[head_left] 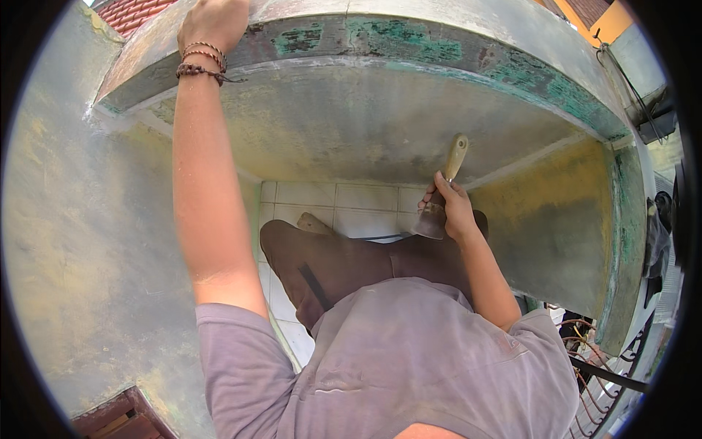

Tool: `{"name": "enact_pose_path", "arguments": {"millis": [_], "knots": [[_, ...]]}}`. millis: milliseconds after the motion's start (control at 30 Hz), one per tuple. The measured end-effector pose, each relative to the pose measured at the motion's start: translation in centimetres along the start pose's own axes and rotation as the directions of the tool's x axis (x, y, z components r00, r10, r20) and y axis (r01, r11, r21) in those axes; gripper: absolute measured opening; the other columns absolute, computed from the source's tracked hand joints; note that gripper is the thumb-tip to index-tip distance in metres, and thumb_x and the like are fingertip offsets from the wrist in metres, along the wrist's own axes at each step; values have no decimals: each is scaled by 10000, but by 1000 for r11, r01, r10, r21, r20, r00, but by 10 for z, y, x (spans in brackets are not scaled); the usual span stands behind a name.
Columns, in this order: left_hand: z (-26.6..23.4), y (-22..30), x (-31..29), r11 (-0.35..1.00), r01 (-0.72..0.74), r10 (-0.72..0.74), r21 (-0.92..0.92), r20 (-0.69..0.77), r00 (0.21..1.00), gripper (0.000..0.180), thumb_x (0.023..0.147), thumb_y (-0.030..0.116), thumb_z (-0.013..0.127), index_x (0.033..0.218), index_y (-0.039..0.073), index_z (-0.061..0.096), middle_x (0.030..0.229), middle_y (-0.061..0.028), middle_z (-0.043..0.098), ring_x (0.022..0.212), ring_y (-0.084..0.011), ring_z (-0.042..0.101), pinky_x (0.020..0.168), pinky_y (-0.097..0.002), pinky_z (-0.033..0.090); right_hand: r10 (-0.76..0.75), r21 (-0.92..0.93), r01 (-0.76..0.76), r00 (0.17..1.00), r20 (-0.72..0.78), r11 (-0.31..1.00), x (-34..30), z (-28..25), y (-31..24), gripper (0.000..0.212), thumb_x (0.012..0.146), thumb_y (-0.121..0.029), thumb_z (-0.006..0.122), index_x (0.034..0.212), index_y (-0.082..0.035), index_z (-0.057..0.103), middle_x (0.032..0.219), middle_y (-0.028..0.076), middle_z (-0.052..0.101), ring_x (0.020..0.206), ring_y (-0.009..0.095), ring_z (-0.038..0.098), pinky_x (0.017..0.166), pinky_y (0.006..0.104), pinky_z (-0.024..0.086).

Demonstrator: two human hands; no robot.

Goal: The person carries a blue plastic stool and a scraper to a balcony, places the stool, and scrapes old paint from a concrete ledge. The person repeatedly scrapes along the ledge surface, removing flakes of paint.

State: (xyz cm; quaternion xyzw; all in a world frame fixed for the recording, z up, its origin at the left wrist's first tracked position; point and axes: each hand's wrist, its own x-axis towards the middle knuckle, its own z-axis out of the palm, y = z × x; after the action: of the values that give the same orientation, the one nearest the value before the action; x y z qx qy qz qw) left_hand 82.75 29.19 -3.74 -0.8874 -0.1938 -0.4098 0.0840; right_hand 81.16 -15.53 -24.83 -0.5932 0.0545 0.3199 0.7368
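"Is it bright?"
"Yes, like daytime. The top of the ledge (409,40) looks almost white."
"Any dark bits?"
"Black corners, and shade on the wall (548,241) below. The ledge looks bent."

The left grip (214,26) is at the ledge (409,40), scraper (456,155) in right grip (456,209).
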Motion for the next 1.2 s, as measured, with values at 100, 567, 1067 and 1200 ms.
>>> {"name": "enact_pose_path", "arguments": {"millis": [100, 567, 1067, 1200], "knots": [[-43, 43, -4, 939, 294, -253, -180, 216, 943, 372, 917, 352, 526, 1123, 85, 683, 1182, -185, 667, 1146, -360, 600, 983, -453, 455, -42, 176, 34, 998, 45, 984, -9, 7, -20, 359, 950, -397, 644, 812, -80, 550, 705, 57, 539, 621, 192, 587, 605, 321, 488], [-9, -1, 12, 955, 251, -194, -159, 305, 932, 542, 863, 558, 507, 1267, 233, 663, 1309, -94, 644, 1228, -317, 576, 1015, -443, 425, -496, -91, 525, 839, 222, 846, -40, 27, -66, 398, 1060, -420, 411, 969, -55, 542, 860, 58, 576, 760, 153, 576, 697, 296, 494], [-26, 25, -12, 987, 119, -76, -103, 355, 932, 607, 939, 580, 418, 1405, 215, 551, 1448, -95, 533, 1374, -316, 446, 1128, -435, 328, -326, -358, 389, 918, 226, 849, -24, -16, -76, 315, 986, -318, 625, 1053, -10, 637, 943, 35, 639, 856, 120, 591, 777, 289, 480], [-43, 38, -21, 997, 70, -61, -12, 357, 932, 575, 982, 541, 396, 1433, 206, 519, 1491, -97, 483, 1413, -317, 387, 1161, -474, 268, -157, -415, 283, 937, 311, 865, -13, -24, -64, 290, 983, -273, 634, 1065, 3, 666, 967, 52, 665, 909, 127, 606, 812, 295, 488]]}}
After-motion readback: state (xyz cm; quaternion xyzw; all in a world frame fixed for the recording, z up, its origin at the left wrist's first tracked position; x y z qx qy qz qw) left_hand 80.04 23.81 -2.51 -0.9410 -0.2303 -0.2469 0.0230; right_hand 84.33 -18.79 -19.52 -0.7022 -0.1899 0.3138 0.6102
